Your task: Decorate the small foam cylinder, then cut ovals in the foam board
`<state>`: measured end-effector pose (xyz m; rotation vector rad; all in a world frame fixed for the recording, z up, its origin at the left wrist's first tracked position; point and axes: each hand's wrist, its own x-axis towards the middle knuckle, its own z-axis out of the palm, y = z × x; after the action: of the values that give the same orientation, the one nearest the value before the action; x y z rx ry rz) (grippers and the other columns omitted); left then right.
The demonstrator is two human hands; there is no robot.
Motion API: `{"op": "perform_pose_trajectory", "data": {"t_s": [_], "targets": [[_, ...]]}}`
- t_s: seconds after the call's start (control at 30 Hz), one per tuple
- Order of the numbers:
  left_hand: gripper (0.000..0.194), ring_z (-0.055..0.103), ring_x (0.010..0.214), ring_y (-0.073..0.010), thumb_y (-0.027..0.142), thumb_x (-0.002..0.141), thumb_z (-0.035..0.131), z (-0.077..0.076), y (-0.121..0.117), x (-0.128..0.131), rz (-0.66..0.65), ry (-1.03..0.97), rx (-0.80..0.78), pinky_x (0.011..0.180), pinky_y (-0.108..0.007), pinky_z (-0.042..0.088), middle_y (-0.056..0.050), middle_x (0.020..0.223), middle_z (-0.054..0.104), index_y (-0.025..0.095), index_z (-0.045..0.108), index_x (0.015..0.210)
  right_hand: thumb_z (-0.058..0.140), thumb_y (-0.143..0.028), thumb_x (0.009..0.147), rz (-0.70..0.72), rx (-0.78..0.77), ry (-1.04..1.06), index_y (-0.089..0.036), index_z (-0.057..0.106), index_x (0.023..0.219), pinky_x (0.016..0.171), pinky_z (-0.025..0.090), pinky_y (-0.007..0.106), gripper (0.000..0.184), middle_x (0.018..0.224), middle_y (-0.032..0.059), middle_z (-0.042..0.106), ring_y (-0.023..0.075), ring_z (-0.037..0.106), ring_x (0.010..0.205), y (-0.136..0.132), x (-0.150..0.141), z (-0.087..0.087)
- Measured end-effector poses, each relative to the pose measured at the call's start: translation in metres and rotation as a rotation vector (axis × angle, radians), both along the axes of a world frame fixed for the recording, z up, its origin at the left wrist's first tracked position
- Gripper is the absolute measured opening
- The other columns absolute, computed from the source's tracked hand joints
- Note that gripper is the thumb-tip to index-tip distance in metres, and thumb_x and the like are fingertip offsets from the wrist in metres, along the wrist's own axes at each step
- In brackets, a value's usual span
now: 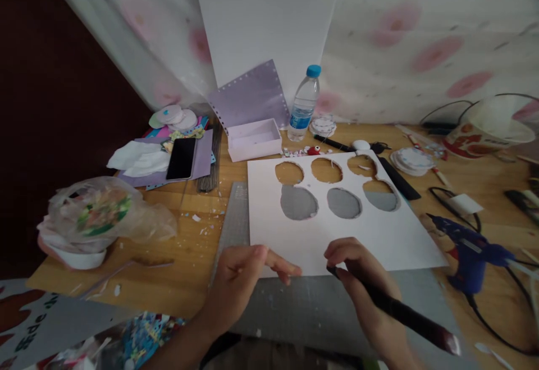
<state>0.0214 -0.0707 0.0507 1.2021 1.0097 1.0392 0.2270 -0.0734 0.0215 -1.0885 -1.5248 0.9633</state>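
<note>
A white sheet [362, 235] with several oval holes cut out lies on a grey cutting mat [311, 302]. My right hand [366, 286] is closed around a dark pen-like tool [396, 308], its tip at the sheet's near edge. My left hand [244, 280] rests at the sheet's near left corner, fingers curled and pointing right, touching the sheet's edge. It holds nothing that I can see.
A blue glue gun [471, 252] with its cable lies at the right. At the back stand a water bottle [304, 103], a white box [255, 138], a black phone [182, 158] and a white bucket [488, 126]. A bagged bowl [92, 218] sits at the left on the wooden table [185, 257].
</note>
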Motion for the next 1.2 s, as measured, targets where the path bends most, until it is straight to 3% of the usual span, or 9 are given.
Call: {"op": "perform_pose_trajectory", "data": {"t_s": [0.13,0.27,0.5,0.73,0.83,0.93,1.0,1.1,1.2], "targets": [[0.029,0.068,0.076,-0.0160,0.031,0.095,0.050,-0.002,0.003,0.001,-0.031,0.040,0.018,0.074,-0.027,0.051,-0.004,0.084,0.075,0.020,0.077,0.095,0.044,-0.004,0.081,-0.068,-0.054,-0.014,-0.023,0.053,0.084,0.068,0.041,0.026,0.021,0.085,0.0004,0.054,0.0154,0.054,0.082,-0.005,0.010,-0.010],[0.016,0.067,0.086,-0.0189,0.028,0.086,0.064,-0.006,0.005,0.002,-0.040,-0.001,0.030,0.079,-0.030,0.051,-0.005,0.090,0.076,0.021,0.077,0.093,0.046,-0.010,0.083,-0.127,-0.089,-0.050,-0.023,0.053,0.081,0.066,0.041,0.025,0.015,0.083,-0.0006,0.055,0.0147,0.054,0.077,-0.009,0.017,-0.016],[0.053,0.064,0.074,-0.0163,0.032,0.101,0.030,-0.007,0.005,-0.001,-0.037,0.062,0.007,0.078,-0.030,0.044,-0.005,0.075,0.072,0.017,0.072,0.073,0.048,-0.024,0.088,-0.181,-0.288,-0.139,-0.022,0.054,0.080,0.057,0.041,0.024,0.010,0.068,-0.0024,0.056,0.0136,0.053,0.061,-0.008,0.014,-0.026],[0.037,0.059,0.080,-0.0147,0.029,0.100,0.031,-0.007,0.002,-0.004,-0.070,0.153,-0.010,0.080,-0.026,0.042,-0.003,0.079,0.064,0.016,0.061,0.082,0.050,-0.033,0.089,-0.161,-0.307,-0.195,-0.021,0.052,0.085,0.050,0.034,0.023,0.012,0.058,-0.0054,0.044,0.0122,0.043,0.053,-0.003,0.005,-0.036],[0.026,0.057,0.098,-0.0181,0.019,0.091,0.040,-0.012,0.000,-0.010,-0.137,0.079,-0.018,0.093,-0.031,0.039,-0.005,0.100,0.065,0.017,0.059,0.110,0.052,-0.034,0.090,-0.045,-0.304,-0.227,-0.021,0.047,0.096,0.048,0.032,0.022,0.015,0.058,-0.0077,0.038,0.0112,0.038,0.050,-0.003,0.004,-0.034],[0.050,0.052,0.112,-0.0212,0.016,0.083,0.045,-0.016,-0.001,-0.015,-0.187,-0.001,0.024,0.099,-0.037,0.036,-0.008,0.127,0.055,0.021,0.043,0.133,0.046,-0.034,0.094,0.117,-0.280,-0.322,-0.021,0.043,0.109,0.051,0.035,0.023,0.020,0.064,-0.0065,0.044,0.0120,0.044,0.052,-0.004,0.007,-0.021],[0.047,0.051,0.111,-0.0207,0.019,0.086,0.044,-0.013,-0.002,-0.017,-0.184,0.085,0.049,0.096,-0.036,0.037,-0.009,0.132,0.050,0.023,0.041,0.133,0.039,-0.031,0.097,0.233,-0.238,-0.429,-0.021,0.043,0.112,0.055,0.038,0.024,0.017,0.070,-0.0036,0.053,0.0134,0.052,0.058,-0.005,0.010,-0.006],[0.031,0.054,0.098,-0.0185,0.027,0.090,0.049,0.000,-0.002,-0.017,-0.251,0.355,0.143,0.087,-0.031,0.041,-0.008,0.114,0.057,0.020,0.049,0.120,0.040,-0.025,0.098,0.438,-0.096,-0.668,-0.022,0.048,0.102,0.055,0.035,0.026,0.010,0.076,-0.0008,0.062,0.0148,0.059,0.063,-0.002,0.009,0.018],[0.023,0.055,0.081,-0.0177,0.040,0.091,0.053,0.014,0.000,-0.014,-0.454,0.679,0.311,0.072,-0.028,0.040,-0.004,0.088,0.060,0.017,0.056,0.096,0.045,-0.024,0.096,0.603,0.140,-0.903,-0.020,0.051,0.091,0.051,0.027,0.029,0.009,0.073,-0.0004,0.063,0.0149,0.058,0.056,0.002,0.001,0.035]]}}
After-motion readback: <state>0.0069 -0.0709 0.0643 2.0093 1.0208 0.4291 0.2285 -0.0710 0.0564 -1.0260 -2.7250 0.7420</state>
